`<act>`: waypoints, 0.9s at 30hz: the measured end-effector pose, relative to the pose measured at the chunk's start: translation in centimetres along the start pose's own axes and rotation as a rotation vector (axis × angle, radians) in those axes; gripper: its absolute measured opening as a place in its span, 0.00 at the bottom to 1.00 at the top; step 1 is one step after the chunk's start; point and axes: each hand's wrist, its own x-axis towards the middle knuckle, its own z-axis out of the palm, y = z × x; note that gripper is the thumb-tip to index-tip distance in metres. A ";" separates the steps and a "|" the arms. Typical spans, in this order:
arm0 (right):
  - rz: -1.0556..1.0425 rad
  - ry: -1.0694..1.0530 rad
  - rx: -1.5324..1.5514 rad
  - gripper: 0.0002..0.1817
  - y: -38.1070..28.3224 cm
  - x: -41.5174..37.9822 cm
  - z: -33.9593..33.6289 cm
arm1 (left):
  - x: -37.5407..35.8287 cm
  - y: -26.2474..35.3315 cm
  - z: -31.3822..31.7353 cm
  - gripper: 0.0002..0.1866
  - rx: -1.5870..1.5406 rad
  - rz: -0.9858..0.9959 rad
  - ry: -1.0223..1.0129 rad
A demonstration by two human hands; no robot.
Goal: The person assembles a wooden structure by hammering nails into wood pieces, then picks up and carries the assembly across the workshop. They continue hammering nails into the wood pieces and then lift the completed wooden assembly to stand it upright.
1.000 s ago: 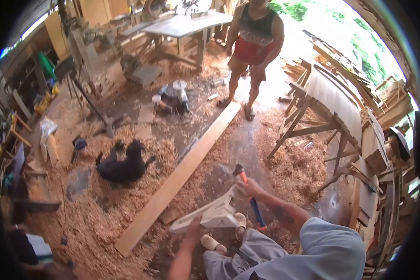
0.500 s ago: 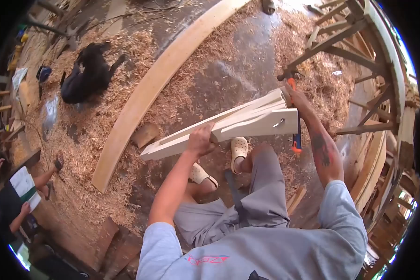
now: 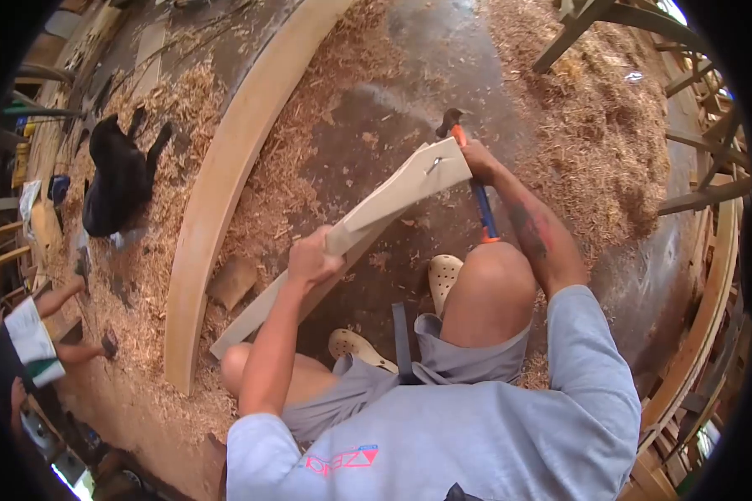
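A pale, shaped wooden piece (image 3: 393, 194) lies slantwise in front of me above my knees, its wide end up and to the right. A metal bolt or nail (image 3: 434, 165) sticks out near that end. My left hand (image 3: 313, 260) is closed around the middle of the wood. At the wide end, my right hand (image 3: 480, 161) is closed on a claw hammer (image 3: 482, 209) with an orange and dark blue handle, and it also touches the wood. The hammer's head points away from me. Fingers of the right hand are partly hidden behind the wood.
A long curved plank (image 3: 217, 188) lies on the floor to the left, with a small wood offcut (image 3: 232, 282) beside it. Wood shavings (image 3: 589, 125) cover much of the floor. A black dog (image 3: 117, 179) lies at the left. Another person (image 3: 38, 334) sits at far left. Timber framing (image 3: 702, 196) stands right.
The wooden piece has swung lower at its narrow end and turned, showing its broad face. My knees have come up closer beneath it. The hammer remains in my right hand.
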 end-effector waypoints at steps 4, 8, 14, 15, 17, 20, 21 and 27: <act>0.021 0.037 0.121 0.14 0.5 -3.6 -1.1 | 3.1 -1.3 1.5 0.27 0.138 -0.111 -0.137; 0.136 -0.189 0.388 0.17 9.4 -2.9 -6.1 | 2.7 -0.9 1.7 0.30 0.198 -0.134 -0.164; 0.030 0.199 0.021 0.15 4.4 -15.7 -4.1 | 2.0 -0.5 3.1 0.27 0.242 -0.129 -0.140; 0.034 0.194 0.014 0.15 5.5 -16.2 -3.4 | 1.6 -0.4 3.6 0.26 0.246 -0.134 -0.128; -0.031 0.318 -0.038 0.16 8.8 -15.9 -1.8 | 0.4 0.7 4.0 0.25 0.238 -0.137 -0.102; -0.190 0.541 -0.493 0.19 13.6 -15.5 1.2 | -0.8 1.1 5.5 0.24 0.218 -0.088 -0.019; -0.205 0.541 -0.493 0.19 15.1 -15.5 2.0 | -1.1 1.1 6.0 0.24 0.204 -0.035 0.025; -0.015 0.709 -0.525 0.26 23.5 -16.0 3.9 | -2.3 2.0 8.6 0.22 0.263 -0.012 0.042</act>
